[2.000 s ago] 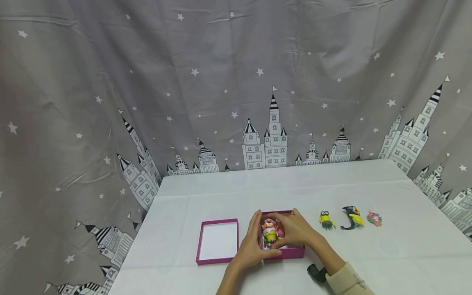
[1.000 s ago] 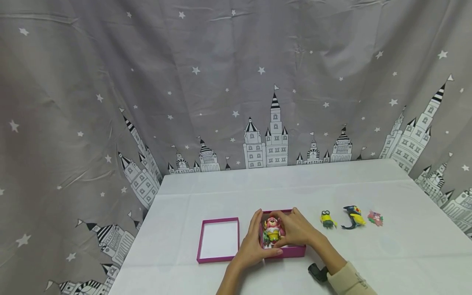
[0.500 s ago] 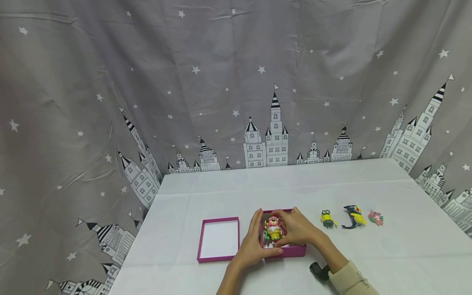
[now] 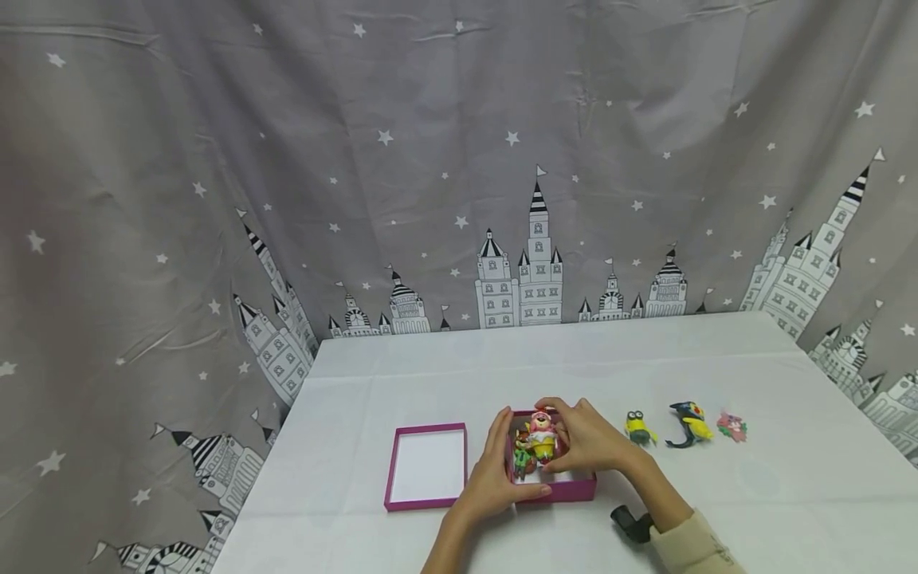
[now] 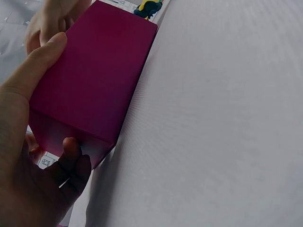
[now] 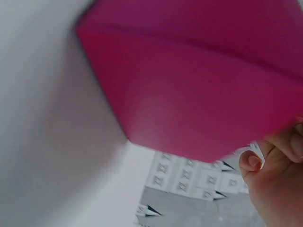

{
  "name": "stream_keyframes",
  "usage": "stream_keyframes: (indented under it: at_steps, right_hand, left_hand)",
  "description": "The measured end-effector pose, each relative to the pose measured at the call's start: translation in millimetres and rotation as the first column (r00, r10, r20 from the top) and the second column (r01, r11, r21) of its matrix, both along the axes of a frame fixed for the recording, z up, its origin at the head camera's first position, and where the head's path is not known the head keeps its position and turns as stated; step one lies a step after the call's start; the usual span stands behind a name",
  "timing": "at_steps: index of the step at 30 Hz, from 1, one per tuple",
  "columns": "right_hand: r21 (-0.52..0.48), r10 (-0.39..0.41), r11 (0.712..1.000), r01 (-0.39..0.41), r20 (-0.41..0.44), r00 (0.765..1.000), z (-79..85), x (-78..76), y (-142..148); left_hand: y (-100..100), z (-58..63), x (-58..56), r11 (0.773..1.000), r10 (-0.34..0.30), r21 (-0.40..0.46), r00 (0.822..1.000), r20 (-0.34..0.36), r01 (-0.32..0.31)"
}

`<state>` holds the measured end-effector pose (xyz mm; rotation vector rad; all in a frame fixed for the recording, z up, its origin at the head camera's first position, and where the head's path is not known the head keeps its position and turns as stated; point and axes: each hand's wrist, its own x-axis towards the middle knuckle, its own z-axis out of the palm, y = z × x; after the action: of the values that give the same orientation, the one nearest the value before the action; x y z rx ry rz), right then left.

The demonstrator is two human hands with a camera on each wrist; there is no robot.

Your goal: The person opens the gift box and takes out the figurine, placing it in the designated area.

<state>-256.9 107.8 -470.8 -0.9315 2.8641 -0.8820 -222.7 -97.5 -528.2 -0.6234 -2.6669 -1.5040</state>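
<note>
My left hand (image 4: 486, 474) grips the left end of a magenta box (image 4: 570, 491), its thumb on the near wall, as the left wrist view also shows on the box side (image 5: 99, 71). My right hand (image 4: 591, 438) reaches over the box's right wall. Its fingers and thumb hold a figurine (image 4: 543, 448) with a pink head and yellow bottoms, at the box's open top. Beside it, a fox-like figurine (image 4: 523, 456) in green clothes lies in the left part of the box. Part of the box's inside is hidden behind my right hand.
Left of the box lies a shallow magenta lid (image 4: 429, 470), white inside up. To the right are a yellow minion figurine (image 4: 637, 428), a blue and yellow dolphin-like toy (image 4: 690, 424) and a small pink toy (image 4: 732, 426). A grey curtain (image 4: 430, 159) hangs behind the table.
My right hand has risen and shifted slightly right and away with the pink-headed figurine, and more of the green-clothed figurine shows. My left hand keeps its hold on the box.
</note>
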Motion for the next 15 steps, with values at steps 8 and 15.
stream_keyframes:
  at_steps: [8,15]
  right_hand:
    - [-0.029,-0.064,0.997,0.065,0.033,0.997,23.5,14.9,40]
    - [0.005,-0.105,0.994,0.105,0.001,0.995,25.0,35.6,89]
  left_hand:
    - [1,-0.5,0.0,1.0,0.012,-0.014,1.0,-0.009,-0.012]
    - [1,0.2,0.1,1.0,0.02,-0.006,1.0,-0.019,-0.02]
